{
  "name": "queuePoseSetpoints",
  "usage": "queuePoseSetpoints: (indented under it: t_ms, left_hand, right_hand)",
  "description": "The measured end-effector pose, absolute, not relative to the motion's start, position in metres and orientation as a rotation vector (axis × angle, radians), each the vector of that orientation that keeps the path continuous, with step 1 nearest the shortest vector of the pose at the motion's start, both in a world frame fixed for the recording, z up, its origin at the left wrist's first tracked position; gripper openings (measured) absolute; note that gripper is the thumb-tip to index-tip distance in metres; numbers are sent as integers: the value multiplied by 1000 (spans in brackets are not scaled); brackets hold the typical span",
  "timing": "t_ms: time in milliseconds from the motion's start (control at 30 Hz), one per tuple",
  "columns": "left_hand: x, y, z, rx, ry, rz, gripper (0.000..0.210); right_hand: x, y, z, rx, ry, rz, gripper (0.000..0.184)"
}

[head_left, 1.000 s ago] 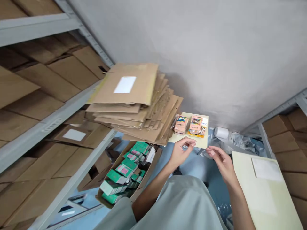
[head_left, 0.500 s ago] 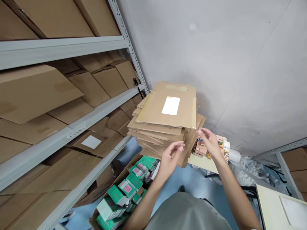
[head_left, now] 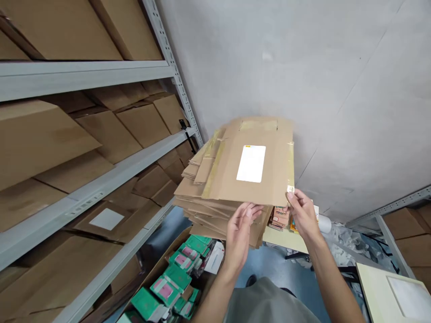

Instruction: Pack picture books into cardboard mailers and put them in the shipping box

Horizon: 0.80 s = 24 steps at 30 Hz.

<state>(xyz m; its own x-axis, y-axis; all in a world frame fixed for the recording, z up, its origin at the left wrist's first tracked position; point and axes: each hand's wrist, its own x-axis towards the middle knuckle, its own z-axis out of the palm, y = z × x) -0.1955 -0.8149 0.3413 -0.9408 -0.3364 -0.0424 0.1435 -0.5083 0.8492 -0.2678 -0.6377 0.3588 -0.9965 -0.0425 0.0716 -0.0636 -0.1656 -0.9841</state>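
Observation:
A flattened cardboard box (head_left: 225, 179) with a white label (head_left: 251, 163) and yellowish tape along its sides lies uppermost on a tall, uneven stack of flattened cardboard boxes (head_left: 202, 211). My right hand (head_left: 301, 211) pinches its near right corner, thumb on top, and that corner is raised off the stack. Just under the near edge is my left hand (head_left: 240, 226), its fingers loosely bent and a little apart. Whether the left fingertips touch the cardboard cannot be made out.
Grey metal shelving (head_left: 84, 199) full of cardboard boxes rises on the left. Below the stack stands an open carton of green boxes (head_left: 178, 271). Small printed packs (head_left: 279, 217) lie on a cream table (head_left: 286, 238) beside the wall (head_left: 276, 58). Another table (head_left: 373, 287) stands lower right.
My right hand has taken hold of the flattened box's near right corner. The labelled box has shifted right and towards me, exposing pieces beneath its left side. My left hand remains by the near edge.

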Motion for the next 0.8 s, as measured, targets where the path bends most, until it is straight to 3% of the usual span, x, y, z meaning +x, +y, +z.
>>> queuePoseSetpoints:
  t_ms: [200,433,667,800]
  left_hand:
    - [-194,-762,334,422,-1407,-2573,52]
    - [-212,-673,300,-206,-2001,-2690,59]
    - [-205,-531,264,-618,-2340,-2895,73]
    - [-187,-460,243,-1031,-2707,-2680,74]
  right_hand:
    - [-198,-565,339,-76,-2064,2146,46]
    - [-100,-443,310,-667,-1900,1657,61]
    - [50,-314,307,-1118,-1591,1098,58]
    - [126,-250,285,-1313,-1428,977,71]
